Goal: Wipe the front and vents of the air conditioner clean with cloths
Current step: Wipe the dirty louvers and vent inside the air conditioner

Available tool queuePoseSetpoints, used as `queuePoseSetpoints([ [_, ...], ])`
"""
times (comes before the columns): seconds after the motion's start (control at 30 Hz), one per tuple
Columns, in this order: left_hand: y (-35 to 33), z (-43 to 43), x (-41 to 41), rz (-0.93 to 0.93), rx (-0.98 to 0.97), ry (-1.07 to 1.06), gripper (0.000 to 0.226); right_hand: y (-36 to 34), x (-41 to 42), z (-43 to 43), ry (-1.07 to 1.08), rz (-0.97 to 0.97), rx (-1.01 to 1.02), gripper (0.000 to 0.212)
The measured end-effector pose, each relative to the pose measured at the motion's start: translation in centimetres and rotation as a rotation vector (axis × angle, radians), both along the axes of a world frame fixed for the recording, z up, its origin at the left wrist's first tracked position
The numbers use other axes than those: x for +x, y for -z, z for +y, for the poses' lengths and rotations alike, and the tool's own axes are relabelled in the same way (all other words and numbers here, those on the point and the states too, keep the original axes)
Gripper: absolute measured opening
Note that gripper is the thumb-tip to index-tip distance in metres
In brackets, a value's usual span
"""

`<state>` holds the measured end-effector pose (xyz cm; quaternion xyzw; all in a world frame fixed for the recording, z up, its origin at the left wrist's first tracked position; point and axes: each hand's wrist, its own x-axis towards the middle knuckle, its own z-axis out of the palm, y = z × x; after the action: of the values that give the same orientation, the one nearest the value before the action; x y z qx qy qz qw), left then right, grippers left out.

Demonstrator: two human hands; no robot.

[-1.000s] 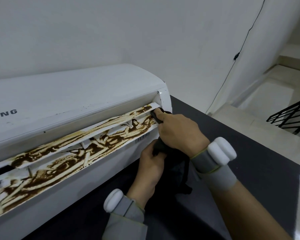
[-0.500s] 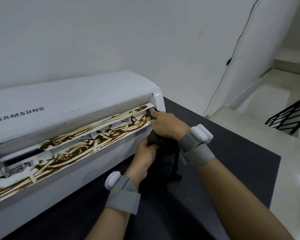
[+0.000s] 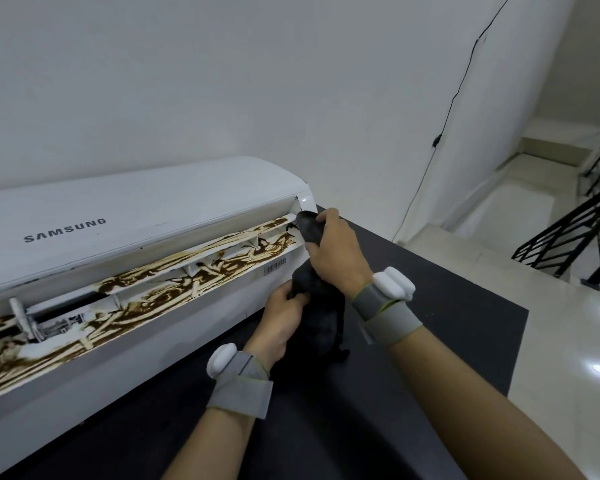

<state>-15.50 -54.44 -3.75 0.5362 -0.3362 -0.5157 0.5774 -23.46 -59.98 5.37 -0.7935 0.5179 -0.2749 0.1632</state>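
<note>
White plastic casing of the air conditioner (image 3: 125, 216) runs off the left edge of the head view, so its far-left end is not seen; the unit rests on a dark mat (image 3: 430, 306). Interior of the vent (image 3: 160, 289) is shadowed and its parts are hard to make out. A small barcode label (image 3: 275, 265) on the lower lip is too small to read.

Condition: upper front panel clean apart from faint specks, with grey SAMSUNG lettering. Vent louvres and lower lip are heavily streaked with brown grime along the whole visible length.

A black cloth (image 3: 312, 289) sits at the right end of the vent. Its upper end is bunched and pressed against the right corner of the opening, touching the casing; the remainder hangs down onto the mat.

Right hand (image 3: 336, 254) is closed around the upper part of the cloth, fingers wrapped over the bunched end. Left hand (image 3: 281, 320), lower and nearer, is closed on the cloth's middle section, just beside the unit's lower front. Both wrists carry grey bands with white modules.
</note>
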Motion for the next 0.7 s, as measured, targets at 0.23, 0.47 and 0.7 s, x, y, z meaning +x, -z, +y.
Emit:
queuePoseSetpoints([
  [0.23, 0.3, 0.1, 0.8, 0.003, -0.003, -0.013, 0.025, 0.5, 1.1, 0.1, -0.080, 0.237, -0.220, 0.023],
  [0.47, 0.2, 0.1, 0.2, 0.018, -0.009, 0.050, 0.024, -0.2, 0.6, -0.5, -0.072, 0.560, -0.258, 0.035],
  [0.7, 0.0, 0.2, -0.1, 0.008, 0.021, 0.063, 0.022, 0.0, 0.2, -1.4, -0.146, 0.526, -0.158, 0.041],
])
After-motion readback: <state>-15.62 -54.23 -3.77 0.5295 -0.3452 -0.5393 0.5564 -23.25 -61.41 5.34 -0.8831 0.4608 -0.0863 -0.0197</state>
